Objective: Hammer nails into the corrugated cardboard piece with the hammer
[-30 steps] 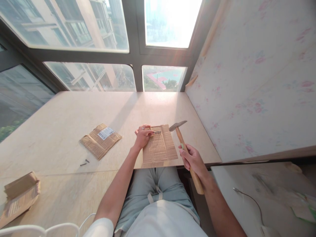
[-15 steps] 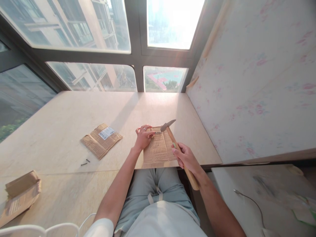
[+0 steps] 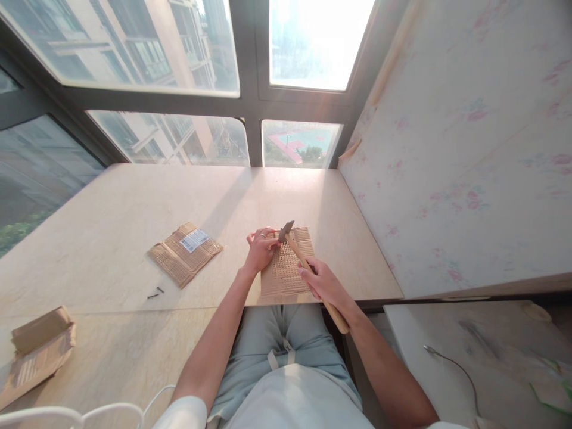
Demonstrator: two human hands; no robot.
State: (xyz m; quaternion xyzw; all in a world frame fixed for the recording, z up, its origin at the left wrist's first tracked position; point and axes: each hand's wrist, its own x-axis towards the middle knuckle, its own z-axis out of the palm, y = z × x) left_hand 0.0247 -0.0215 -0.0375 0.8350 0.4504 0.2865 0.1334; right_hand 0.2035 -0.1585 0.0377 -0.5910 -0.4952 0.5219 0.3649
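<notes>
In the head view my right hand (image 3: 325, 281) is wrapped around the wooden handle of a hammer (image 3: 298, 250). The metal head sits at the fingertips of my left hand (image 3: 260, 251), above the upper part of a corrugated cardboard piece (image 3: 286, 277). The left thumb and forefinger are pinched together there on a nail, now mostly hidden by the hammer head. Rows of small holes cover the middle of this cardboard. The short row of dark nails beside the fingers is largely covered by the hammer.
Left of my hands lies another cardboard piece (image 3: 185, 253) with a white label. Two loose nails (image 3: 156, 292) rest near it. An opened cardboard box (image 3: 40, 351) is at the far left. Windows (image 3: 299, 143) border the back, a patterned wall (image 3: 460, 149) the right.
My right hand has brought the hammer left and slightly down, so its head now covers the nails at my left fingertips. My left hand keeps its place.
</notes>
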